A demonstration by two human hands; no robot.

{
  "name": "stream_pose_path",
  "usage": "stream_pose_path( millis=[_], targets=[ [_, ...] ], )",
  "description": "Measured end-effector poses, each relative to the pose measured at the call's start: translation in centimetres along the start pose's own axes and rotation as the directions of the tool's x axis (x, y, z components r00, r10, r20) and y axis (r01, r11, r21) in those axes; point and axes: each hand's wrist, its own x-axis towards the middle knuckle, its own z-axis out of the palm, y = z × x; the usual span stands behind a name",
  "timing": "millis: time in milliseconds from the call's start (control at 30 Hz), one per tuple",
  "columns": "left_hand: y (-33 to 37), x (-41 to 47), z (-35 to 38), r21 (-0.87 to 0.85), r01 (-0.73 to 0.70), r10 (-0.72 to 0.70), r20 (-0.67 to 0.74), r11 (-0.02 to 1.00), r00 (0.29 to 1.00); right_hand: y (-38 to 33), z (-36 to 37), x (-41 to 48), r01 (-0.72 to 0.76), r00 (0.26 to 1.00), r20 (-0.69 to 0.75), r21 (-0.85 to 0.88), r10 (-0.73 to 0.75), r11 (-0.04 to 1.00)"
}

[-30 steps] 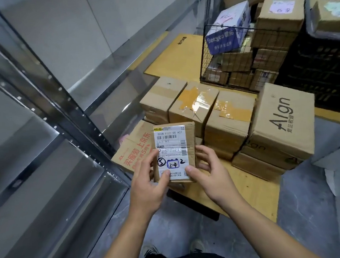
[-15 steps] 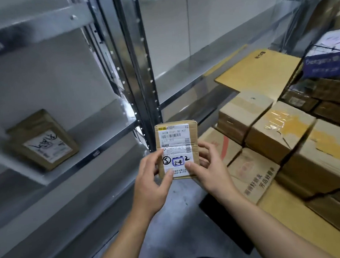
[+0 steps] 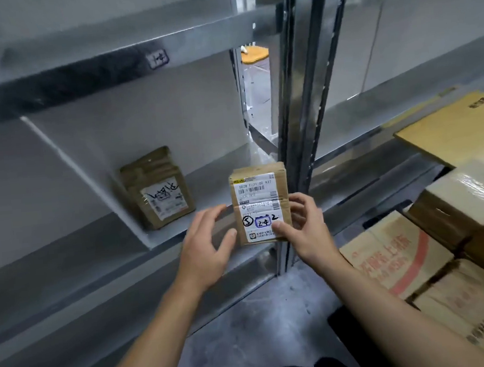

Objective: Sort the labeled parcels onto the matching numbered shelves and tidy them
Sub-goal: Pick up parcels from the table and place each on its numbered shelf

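A small brown parcel (image 3: 260,195) with a white label marked "5", "2-4" and "2" is held upright in front of the metal shelf (image 3: 213,195). My right hand (image 3: 305,224) grips its right side, thumb on the label and fingers behind. My left hand (image 3: 208,244) is beside the parcel's left edge with fingers spread; only the thumb tip is at the edge. Another brown labelled parcel (image 3: 157,190) lies on the shelf board to the left. The beam above carries a tag reading "1-4" (image 3: 157,59).
A steel upright post (image 3: 295,106) stands just behind the held parcel. Stacked cardboard boxes (image 3: 467,194) fill the right side, one with red print (image 3: 394,258). A flat cardboard sheet (image 3: 457,134) lies behind them. Grey floor shows below my arms.
My view swung left from the box pile to the shelf, and the parcel moved with it. My left hand has loosened from the parcel and spread its fingers; the right hand still holds it.
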Motion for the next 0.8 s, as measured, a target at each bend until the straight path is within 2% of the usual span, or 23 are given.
stream_pose_path(
  millis=[233, 400, 633, 800],
  targets=[
    [-2.2, 4.9, -4.7, 0.254, 0.016, 0.018, -0.131, 0.967, 0.991, -1.8, 3.2, 6.5, 0.089, 0.993, 0.084, -0.072, -0.082, 0.993],
    [-3.0, 8.2, -6.1, 0.392, 0.060, 0.002, -0.157, 0.918, 0.988, -2.1, 4.6, 11.1, 0.116, 0.986, 0.132, -0.111, -0.101, 0.987],
    [-4.6, 10.7, -5.6, 0.550, 0.234, -0.132, -0.219, 0.801, 0.967, -1.7, 6.3, 16.2, 0.105, 0.972, 0.221, -0.121, -0.076, 0.987],
    [-5.0, 11.8, -5.0, 0.597, 0.291, -0.186, -0.232, 0.747, 0.955, -1.0, 6.9, 19.1, 0.087, 0.961, 0.272, -0.135, -0.047, 0.987]
  ],
)
